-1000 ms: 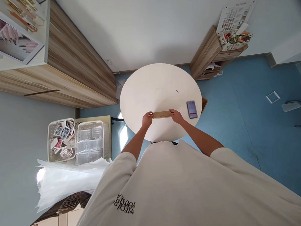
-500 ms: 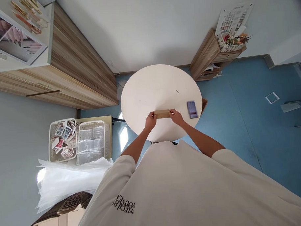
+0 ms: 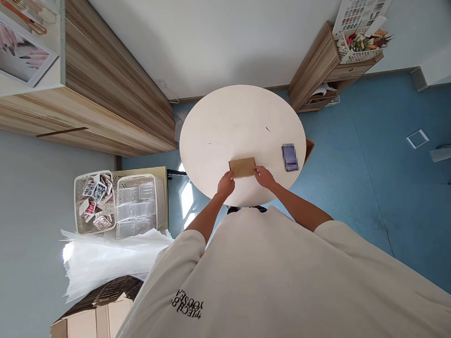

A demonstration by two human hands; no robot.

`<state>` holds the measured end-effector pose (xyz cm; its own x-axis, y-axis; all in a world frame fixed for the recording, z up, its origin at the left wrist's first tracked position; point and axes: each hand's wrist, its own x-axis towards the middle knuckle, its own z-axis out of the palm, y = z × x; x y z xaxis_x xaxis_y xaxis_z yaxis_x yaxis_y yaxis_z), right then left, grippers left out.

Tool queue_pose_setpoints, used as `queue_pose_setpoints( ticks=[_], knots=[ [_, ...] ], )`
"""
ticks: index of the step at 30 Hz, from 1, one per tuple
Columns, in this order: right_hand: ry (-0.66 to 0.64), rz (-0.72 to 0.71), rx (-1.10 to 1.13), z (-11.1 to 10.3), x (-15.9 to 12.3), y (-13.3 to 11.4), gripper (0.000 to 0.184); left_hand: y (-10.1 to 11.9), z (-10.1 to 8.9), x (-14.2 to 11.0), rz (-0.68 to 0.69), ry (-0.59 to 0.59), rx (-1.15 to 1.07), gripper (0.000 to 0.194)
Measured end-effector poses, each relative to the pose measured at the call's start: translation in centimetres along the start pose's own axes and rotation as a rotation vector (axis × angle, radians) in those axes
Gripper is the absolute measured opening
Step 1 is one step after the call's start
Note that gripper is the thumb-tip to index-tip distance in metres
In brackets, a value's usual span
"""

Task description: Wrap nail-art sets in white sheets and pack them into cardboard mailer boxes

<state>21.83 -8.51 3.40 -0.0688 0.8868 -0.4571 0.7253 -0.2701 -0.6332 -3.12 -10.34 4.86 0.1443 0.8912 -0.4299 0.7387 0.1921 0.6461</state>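
Observation:
A small brown cardboard box (image 3: pixel 242 167) is on or just above the near part of a round white table (image 3: pixel 224 119), its broad brown face toward me. My left hand (image 3: pixel 226 184) grips its left near corner, fingers closed on the edge. At the opposite end, my right hand (image 3: pixel 264 176) pinches the right near corner. The undersides of the fingers are hidden. To the right of the box lies a phone (image 3: pixel 290 157), its screen blurred out, touched by neither hand.
On the left, a white basket of small packets (image 3: pixel 76 206) stands beside a basket of clear plastic boxes (image 3: pixel 160 203). White sheets (image 3: pixel 113 259) and flattened cardboard (image 3: pixel 92 326) lie nearer me. Wooden cabinets (image 3: pixel 115 79) flank the table; a flower basket (image 3: pixel 360 56) tops the right one.
The box has tilted so that more of its broad face shows, and its far edge sits farther from me. Both hands keep their hold at its ends. My view has shifted slightly.

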Motion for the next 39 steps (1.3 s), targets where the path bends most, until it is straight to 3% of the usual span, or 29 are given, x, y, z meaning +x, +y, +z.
queue_pose_setpoints(
  ticks=[7,16,25,32,39],
  knots=[
    [-0.061,-0.027,-0.076,-0.4,-1.1,0.1,0.053,0.4,0.6,-0.4,-0.017,0.009,0.080,0.060],
    [-0.125,-0.084,0.017,-1.1,-1.2,0.6,0.059,2.3,1.5,-1.0,-0.095,0.027,-0.050,0.060],
    [0.003,-0.024,0.074,-1.1,-1.6,-1.7,0.046,3.1,0.5,-2.3,-0.077,0.065,-0.028,0.051],
    [0.172,0.013,0.118,-0.9,-4.1,-2.0,0.048,3.6,-0.5,-1.9,0.069,0.074,-0.022,0.047],
    [0.310,0.062,0.191,-2.9,-6.3,-1.1,0.049,6.9,-0.4,-0.4,0.217,0.068,-0.013,0.049]
  ],
)
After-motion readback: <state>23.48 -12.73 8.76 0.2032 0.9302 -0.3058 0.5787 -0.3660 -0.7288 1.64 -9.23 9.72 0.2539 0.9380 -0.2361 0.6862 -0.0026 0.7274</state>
